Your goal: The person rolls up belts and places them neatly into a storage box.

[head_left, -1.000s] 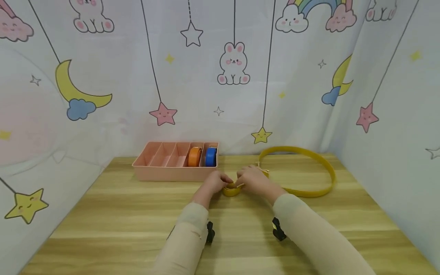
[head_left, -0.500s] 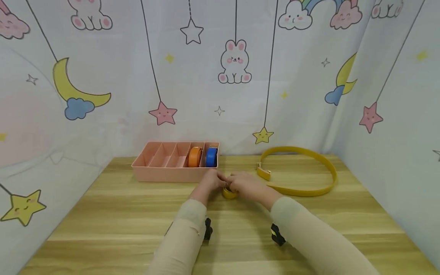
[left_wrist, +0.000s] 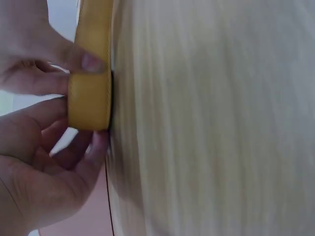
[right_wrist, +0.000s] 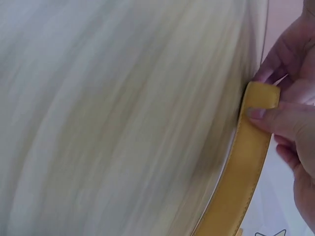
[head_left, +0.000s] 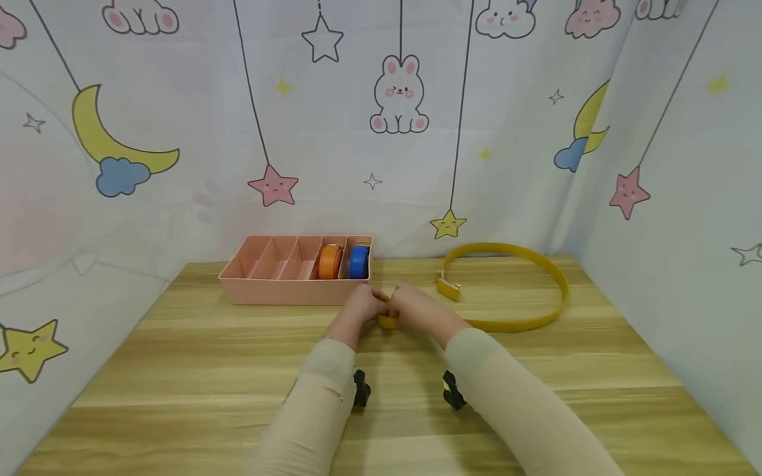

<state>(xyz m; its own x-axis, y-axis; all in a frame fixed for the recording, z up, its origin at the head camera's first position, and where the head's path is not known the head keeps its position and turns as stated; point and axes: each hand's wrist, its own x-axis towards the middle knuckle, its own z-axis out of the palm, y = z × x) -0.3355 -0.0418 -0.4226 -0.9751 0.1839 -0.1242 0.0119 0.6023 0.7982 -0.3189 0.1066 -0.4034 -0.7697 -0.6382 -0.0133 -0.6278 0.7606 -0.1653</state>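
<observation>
A yellow belt lies on its edge on the table, its far part in a wide loop and its near end wound into a small coil. My left hand holds the coil from the left, fingers curled at its turned end, as the left wrist view shows. From the right, my right hand pinches the strap, its thumb flat on the outer face of the belt. The hands meet over the coil and hide most of it in the head view. The belt's gold buckle stands at the right.
A pink divided box stands behind my left hand. An orange rolled belt and a blue rolled belt sit in its two right compartments. A printed curtain hangs behind the wooden table.
My right hand has moved left along the strap, up against my left hand, and now covers more of the coil. The head view has tilted slightly; the box and buckle end stay put.
</observation>
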